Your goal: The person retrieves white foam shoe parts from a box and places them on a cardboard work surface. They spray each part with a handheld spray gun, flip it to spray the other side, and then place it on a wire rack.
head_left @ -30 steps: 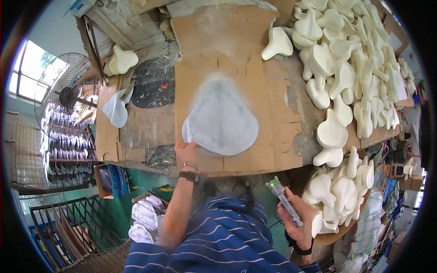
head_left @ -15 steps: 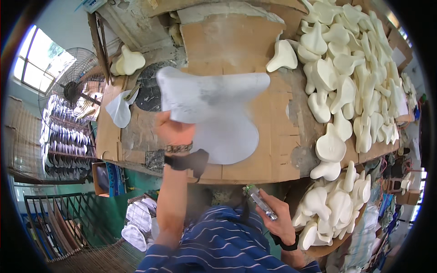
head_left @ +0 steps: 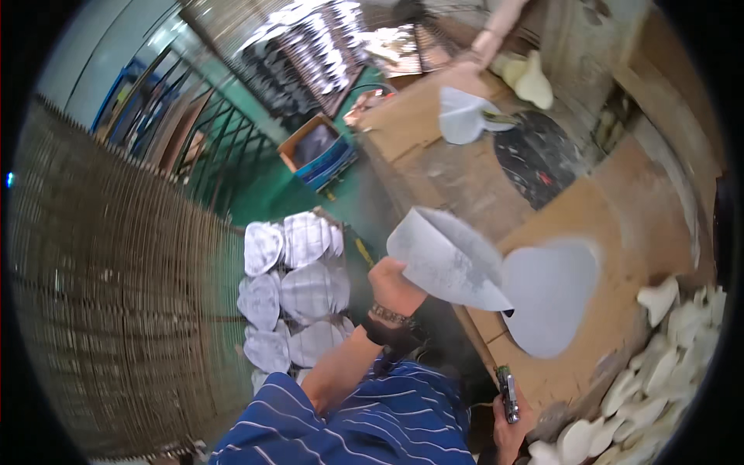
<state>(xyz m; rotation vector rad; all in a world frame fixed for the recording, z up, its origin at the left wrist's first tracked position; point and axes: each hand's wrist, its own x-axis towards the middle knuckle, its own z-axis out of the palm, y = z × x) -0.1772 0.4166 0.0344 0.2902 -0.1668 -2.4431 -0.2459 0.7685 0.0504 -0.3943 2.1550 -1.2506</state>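
Observation:
My left hand (head_left: 397,288) is closed on the edge of a pale grey, curved saddle cover piece (head_left: 449,260), which it holds raised at the near edge of the table. The sheet bows upward, and its far tip overlaps a flat, rounded grey cover piece (head_left: 552,298) on the cardboard. Low on the right, my right hand (head_left: 515,431) grips a small silver spray gun (head_left: 508,394) with a green end, beside the table edge. Its fingers are partly hidden.
Left of the table, a wire rack (head_left: 348,232) bears several grey cover pieces. A blue cardboard box (head_left: 318,155) stands behind it. Cream foam saddle shapes (head_left: 670,349) pile up at the right. Another grey piece (head_left: 462,116) lies at the table's far end, near a dark patch (head_left: 535,159).
The view has turned left, bringing the loaded rack into full sight. My left hand has carried the grey cover piece leftward from over the table. My right hand still holds the spray gun.

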